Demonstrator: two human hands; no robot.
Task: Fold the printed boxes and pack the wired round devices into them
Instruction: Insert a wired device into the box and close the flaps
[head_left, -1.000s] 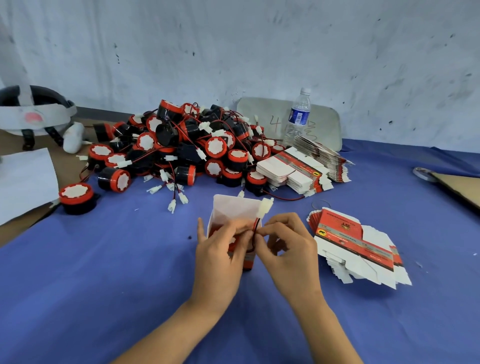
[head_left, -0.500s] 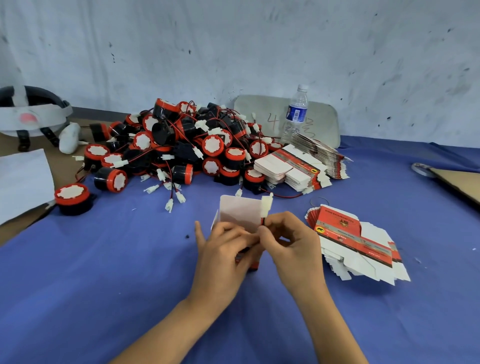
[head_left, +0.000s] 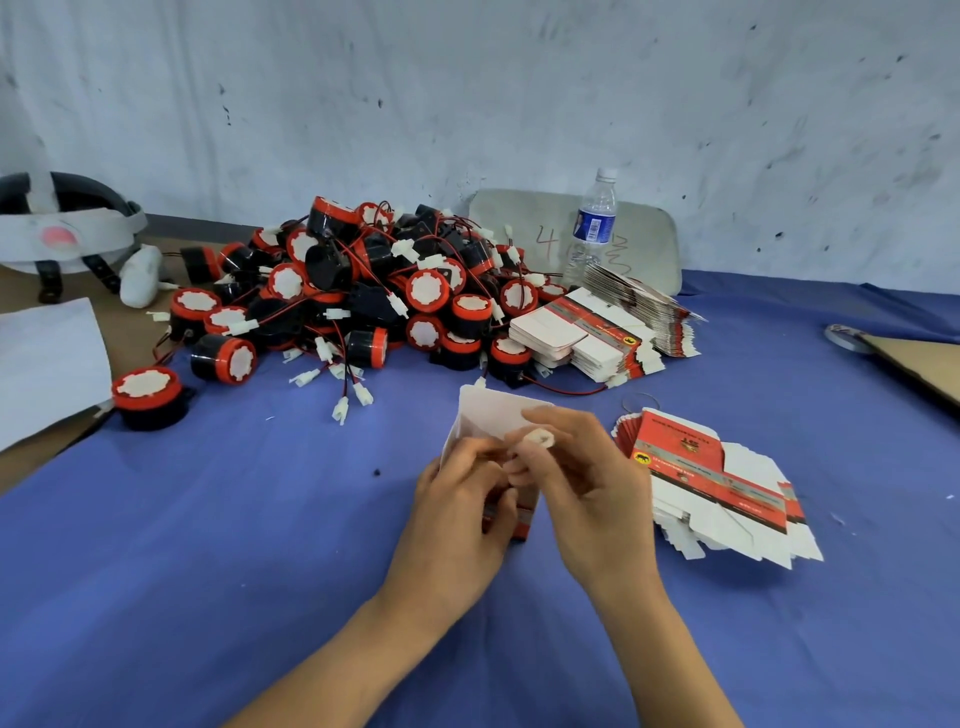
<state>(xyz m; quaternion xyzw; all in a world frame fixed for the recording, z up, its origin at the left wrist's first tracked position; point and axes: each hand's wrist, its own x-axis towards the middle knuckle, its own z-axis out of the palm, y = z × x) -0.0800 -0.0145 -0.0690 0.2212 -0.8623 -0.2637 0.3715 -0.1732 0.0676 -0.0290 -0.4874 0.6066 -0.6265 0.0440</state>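
In the middle of the blue-clothed desk (head_left: 208, 519), towards its near edge, a small red-and-white printed cardboard box (head_left: 496, 415) stands upright with its white top flap raised. The left hand (head_left: 457, 499) grips the box, fingers curled round its left side and front. The right hand (head_left: 587, 483) pinches a small white plastic plug (head_left: 540, 440) between thumb and forefinger, right at the box's mouth.

A second ago that plug stood up above both hands beside the flap, with its red and black lead showing beneath it. Now it sits lower, tipped sideways in the fingertips, and the lead is out of sight behind the fingers. The box itself has not shifted on the cloth. By my reading the round device is already inside and the person is folding its lead down after it. Whether the device sits fully down cannot be seen. What is left for this box is pushing the plug in and closing the flap.

The heap of black-and-red round wired devices (head_left: 363, 291) lies towards the far edge, left of centre, well apart from the hands. A fanned stack of flat red-and-white box blanks (head_left: 717, 483) lies just beside the right hand. A second stack of blanks (head_left: 587, 332) rests against the heap's right side, near a clear plastic water bottle (head_left: 595, 223).
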